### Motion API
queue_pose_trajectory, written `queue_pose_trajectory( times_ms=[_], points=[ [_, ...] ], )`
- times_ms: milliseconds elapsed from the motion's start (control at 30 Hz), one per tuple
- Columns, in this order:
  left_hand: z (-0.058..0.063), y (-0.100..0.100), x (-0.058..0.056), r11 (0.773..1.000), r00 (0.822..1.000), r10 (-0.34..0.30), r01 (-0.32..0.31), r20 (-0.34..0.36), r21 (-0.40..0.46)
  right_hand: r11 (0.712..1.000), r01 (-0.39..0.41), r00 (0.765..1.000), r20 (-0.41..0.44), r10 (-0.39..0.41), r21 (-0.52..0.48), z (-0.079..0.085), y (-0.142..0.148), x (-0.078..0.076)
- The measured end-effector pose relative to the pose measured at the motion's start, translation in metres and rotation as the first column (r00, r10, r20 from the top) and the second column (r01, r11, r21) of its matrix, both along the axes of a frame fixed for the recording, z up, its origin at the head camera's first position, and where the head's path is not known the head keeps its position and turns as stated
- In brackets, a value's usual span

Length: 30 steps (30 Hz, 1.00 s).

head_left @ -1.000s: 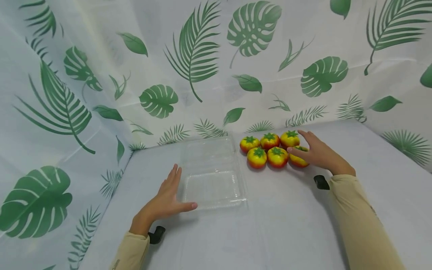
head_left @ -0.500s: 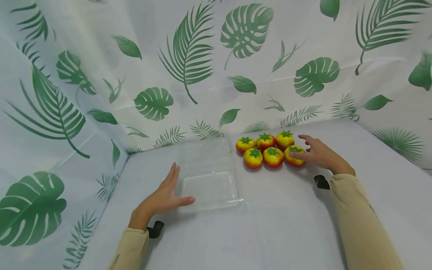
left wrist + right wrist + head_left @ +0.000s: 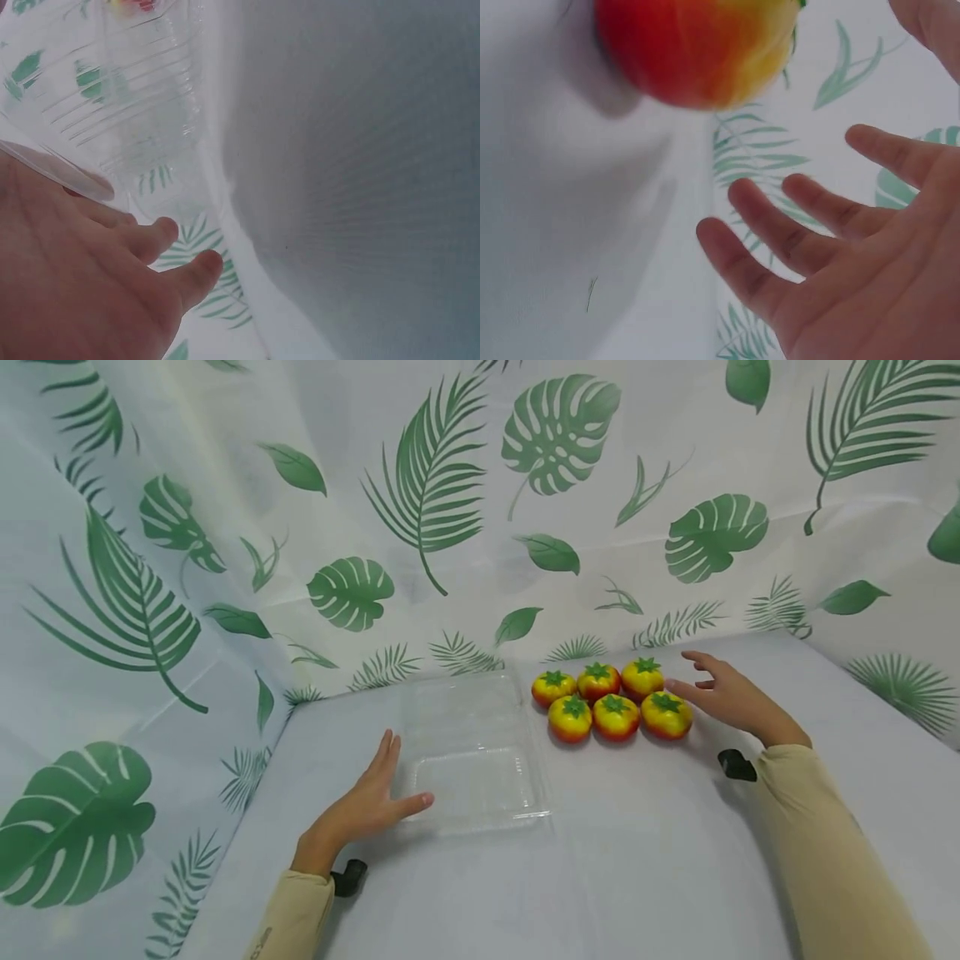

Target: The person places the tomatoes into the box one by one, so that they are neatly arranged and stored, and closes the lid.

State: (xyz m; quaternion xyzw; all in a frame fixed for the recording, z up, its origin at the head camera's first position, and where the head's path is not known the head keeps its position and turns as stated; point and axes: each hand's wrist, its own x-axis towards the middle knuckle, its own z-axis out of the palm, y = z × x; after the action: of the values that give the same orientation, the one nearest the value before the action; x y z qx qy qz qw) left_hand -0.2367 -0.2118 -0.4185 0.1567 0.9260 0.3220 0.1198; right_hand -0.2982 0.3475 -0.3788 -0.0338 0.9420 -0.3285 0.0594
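Several red-and-yellow tomatoes (image 3: 616,718) with green star-shaped tops stand in two rows on the white table. My right hand (image 3: 731,700) hovers at the right end of the rows, fingers spread and holding nothing; in the right wrist view the fingers (image 3: 769,240) lie apart from the nearest tomato (image 3: 697,49). A clear plastic clamshell box (image 3: 471,785) lies opened flat left of the tomatoes. Beside its left edge is my left hand (image 3: 367,802), thumb and fingers spread, with the thumb tip over the box's near left corner in the head view.
A white cloth with green leaf prints (image 3: 555,552) hangs behind the table (image 3: 600,868) and along both sides. Each wrist carries a small black camera mount, such as the left one (image 3: 348,878).
My right hand has moved right, off the front right tomato it overlapped, which now shows whole. My left hand stays nearly in place beside the box.
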Motion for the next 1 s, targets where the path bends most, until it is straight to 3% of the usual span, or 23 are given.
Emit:
queue_pose_trajectory(
  times_ms=[400, 700, 1000],
  points=[
    [0.0, -0.001, 0.0, 1.0, 1.0, -0.007, 0.008, 0.013, -0.007, 0.995, -0.065, 0.996, 0.058, 0.07, -0.079, -0.005, 0.011, -0.022],
    [-0.001, 0.002, 0.0, 1.0, 1.0, -0.001, 0.001, 0.022, -0.009, 0.965, -0.156, 0.984, 0.048, 0.17, -0.211, -0.013, 0.011, -0.037],
    [0.001, 0.003, 0.002, 1.0, 1.0, 0.0, 0.0, 0.017, 0.001, 0.968, -0.173, 0.978, 0.083, 0.191, -0.183, -0.012, 0.001, -0.049]
  ],
)
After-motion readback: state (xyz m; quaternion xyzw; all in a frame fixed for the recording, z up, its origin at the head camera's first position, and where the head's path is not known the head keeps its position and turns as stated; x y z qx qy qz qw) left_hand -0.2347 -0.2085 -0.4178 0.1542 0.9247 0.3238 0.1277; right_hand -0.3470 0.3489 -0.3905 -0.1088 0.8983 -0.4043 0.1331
